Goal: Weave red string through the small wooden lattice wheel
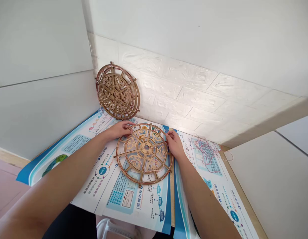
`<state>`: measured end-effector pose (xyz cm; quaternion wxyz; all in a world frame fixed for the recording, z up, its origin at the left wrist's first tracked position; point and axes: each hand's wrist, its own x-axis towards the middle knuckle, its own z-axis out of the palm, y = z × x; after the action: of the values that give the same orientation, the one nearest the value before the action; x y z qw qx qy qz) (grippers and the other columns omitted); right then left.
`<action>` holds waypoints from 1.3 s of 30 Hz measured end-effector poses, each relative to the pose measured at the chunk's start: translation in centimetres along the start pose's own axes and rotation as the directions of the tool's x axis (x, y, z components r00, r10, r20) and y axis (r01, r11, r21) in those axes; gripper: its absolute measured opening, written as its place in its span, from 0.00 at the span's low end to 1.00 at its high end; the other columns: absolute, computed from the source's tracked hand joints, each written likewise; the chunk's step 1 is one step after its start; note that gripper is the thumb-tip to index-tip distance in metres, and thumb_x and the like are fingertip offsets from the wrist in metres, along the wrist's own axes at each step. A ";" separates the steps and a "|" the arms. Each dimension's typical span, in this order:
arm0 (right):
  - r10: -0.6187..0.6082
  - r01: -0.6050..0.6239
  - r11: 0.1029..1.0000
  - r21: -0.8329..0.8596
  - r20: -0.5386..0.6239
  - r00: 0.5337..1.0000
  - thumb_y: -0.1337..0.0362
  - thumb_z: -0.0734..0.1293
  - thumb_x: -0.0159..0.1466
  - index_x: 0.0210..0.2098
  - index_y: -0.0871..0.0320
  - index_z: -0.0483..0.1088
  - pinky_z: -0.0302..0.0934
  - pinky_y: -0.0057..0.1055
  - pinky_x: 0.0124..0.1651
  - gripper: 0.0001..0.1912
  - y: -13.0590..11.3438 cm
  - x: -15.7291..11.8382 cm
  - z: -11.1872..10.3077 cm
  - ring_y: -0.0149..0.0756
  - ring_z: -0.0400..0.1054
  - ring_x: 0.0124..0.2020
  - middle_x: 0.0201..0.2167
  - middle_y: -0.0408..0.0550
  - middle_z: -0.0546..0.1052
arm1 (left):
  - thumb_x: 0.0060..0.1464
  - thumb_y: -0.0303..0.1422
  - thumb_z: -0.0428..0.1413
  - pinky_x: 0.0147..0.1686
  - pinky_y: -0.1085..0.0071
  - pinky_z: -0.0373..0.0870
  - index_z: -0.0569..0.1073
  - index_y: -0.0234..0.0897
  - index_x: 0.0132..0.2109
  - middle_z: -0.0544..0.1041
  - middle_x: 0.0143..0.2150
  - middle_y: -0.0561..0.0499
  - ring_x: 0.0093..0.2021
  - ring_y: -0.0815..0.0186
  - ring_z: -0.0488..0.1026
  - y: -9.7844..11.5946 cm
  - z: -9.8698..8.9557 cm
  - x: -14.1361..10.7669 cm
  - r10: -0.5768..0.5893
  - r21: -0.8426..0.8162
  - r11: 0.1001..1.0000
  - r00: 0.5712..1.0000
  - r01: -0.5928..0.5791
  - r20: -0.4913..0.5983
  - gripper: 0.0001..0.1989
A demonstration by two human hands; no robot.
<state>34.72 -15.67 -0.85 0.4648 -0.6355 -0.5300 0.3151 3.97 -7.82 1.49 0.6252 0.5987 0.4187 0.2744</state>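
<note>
A round, gold-coloured openwork frame (147, 148) with scroll patterns and spokes lies before me on the printed sheets. Thin pinkish wire runs along its rim and loops across its middle. At the frame's upper left edge is my left hand (121, 129), its fingers closed on the rim. My right hand (173, 142) is at the upper right edge, thumb and fingers pinched together near the rim. What the right fingertips pinch looks like the thin wire, though it is too small to be sure.
Similar round gold frames (116, 93) lean stacked against the white brick-pattern wall (173, 86) at the back left. A tangle of thin wire (206, 151) lies to the right. Blue and white printed sheets (94, 186) cover the table. Grey panels (39, 109) stand at both sides.
</note>
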 end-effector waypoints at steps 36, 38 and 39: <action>0.046 -0.049 0.992 0.114 0.032 0.998 0.39 0.71 0.57 0.36 0.52 0.64 0.55 0.34 0.29 0.25 0.1 0.2 -0.1 0.35 0.60 0.26 0.27 0.41 0.68 | 0.37 0.29 0.77 0.44 0.68 0.75 0.79 0.36 0.57 0.81 0.39 0.48 0.39 0.65 0.77 -1.1 -1.6 0.3 -0.006 -0.266 0.963 0.994 0.034 0.106 0.36; 0.049 -0.053 0.991 0.121 0.031 0.998 0.39 0.71 0.57 0.36 0.52 0.64 0.55 0.34 0.30 0.25 0.1 0.2 -0.1 0.35 0.60 0.26 0.27 0.41 0.68 | 0.37 0.29 0.77 0.43 0.68 0.76 0.80 0.36 0.55 0.81 0.38 0.47 0.38 0.64 0.78 -1.1 -1.6 0.4 -0.022 -0.262 0.964 0.994 0.050 0.108 0.34; 0.049 -0.052 0.992 0.115 0.027 0.998 0.40 0.71 0.57 0.36 0.52 0.64 0.55 0.34 0.30 0.24 0.0 0.2 -0.1 0.35 0.59 0.26 0.27 0.41 0.67 | 0.37 0.29 0.77 0.42 0.67 0.76 0.80 0.36 0.54 0.81 0.38 0.47 0.38 0.64 0.78 -1.1 -1.6 0.5 -0.029 -0.256 0.965 0.994 0.056 0.107 0.34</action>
<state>34.84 -15.50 -0.83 0.4863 -0.6170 -0.5001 0.3644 2.66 -6.68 0.45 0.7244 0.5163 0.3594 0.2821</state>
